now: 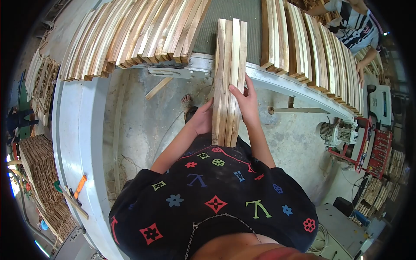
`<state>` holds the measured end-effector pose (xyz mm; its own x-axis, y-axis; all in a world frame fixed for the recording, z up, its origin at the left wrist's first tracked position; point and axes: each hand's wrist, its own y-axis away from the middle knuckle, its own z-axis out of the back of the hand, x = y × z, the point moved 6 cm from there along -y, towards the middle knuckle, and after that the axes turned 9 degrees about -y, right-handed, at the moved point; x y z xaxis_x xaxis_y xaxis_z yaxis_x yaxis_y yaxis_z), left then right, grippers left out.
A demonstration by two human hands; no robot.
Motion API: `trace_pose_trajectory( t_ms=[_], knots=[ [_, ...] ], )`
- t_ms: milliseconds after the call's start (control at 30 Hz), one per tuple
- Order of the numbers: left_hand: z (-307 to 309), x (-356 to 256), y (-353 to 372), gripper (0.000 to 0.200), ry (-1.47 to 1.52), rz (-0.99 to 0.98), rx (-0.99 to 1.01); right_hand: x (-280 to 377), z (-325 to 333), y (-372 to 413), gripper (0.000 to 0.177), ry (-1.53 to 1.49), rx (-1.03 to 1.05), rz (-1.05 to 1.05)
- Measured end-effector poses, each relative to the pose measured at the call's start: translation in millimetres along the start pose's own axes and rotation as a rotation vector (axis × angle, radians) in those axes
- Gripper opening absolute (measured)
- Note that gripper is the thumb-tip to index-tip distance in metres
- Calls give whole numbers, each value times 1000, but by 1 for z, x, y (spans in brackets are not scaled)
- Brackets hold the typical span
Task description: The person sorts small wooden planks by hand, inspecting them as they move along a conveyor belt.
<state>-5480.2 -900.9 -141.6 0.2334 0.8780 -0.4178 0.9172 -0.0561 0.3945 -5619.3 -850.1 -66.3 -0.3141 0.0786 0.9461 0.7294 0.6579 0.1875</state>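
Observation:
A bundle of several long wooden strips [229, 82] is held between my two hands, its near end close to my patterned black shirt and its far end over the green conveyor belt [208, 26]. My left hand [202, 117] presses against the bundle's left side, its fingers partly hidden by the wood. On the right side, my right hand [246, 99] grips the strips, thumb on top. Rows of upright strips stand to the left [143, 32] and to the right [316, 56] of the bundle.
A metal frame edge [80, 130] runs down the left side, with an orange-handled tool [80, 186] on it. Stacked wood [41, 173] lies beyond. A motor [331, 134] sits at right. Another person's arm [366, 63] reaches the right row. A loose strip [158, 88] lies below.

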Motion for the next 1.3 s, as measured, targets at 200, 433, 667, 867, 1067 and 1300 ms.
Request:
trace_pose_trajectory(
  t_ms=[200, 433, 667, 867, 1067, 1300],
  knots=[
    [-18, -33, 3, 68, -139, 3, -91, 8, 1, -12, 75, -133, 46, -40],
    [-106, -120, 28, 59, -173, -203, 241, 70, -20, -27, 75, -306, 350, -10],
    [-137, -146, 36, 52, 34, -371, 749, 93, -31, -33, 65, -226, 305, 22],
    [-130, -145, 33, 51, 32, -392, 644, 100, -36, -31, 63, -214, 275, 45],
    [-110, -145, 30, 50, -61, -450, 278, 108, -39, -28, 63, -158, 271, 62],
    [-95, -63, 18, 57, 95, -260, -46, 121, 6, -43, 53, 478, 100, 234]
  ],
)
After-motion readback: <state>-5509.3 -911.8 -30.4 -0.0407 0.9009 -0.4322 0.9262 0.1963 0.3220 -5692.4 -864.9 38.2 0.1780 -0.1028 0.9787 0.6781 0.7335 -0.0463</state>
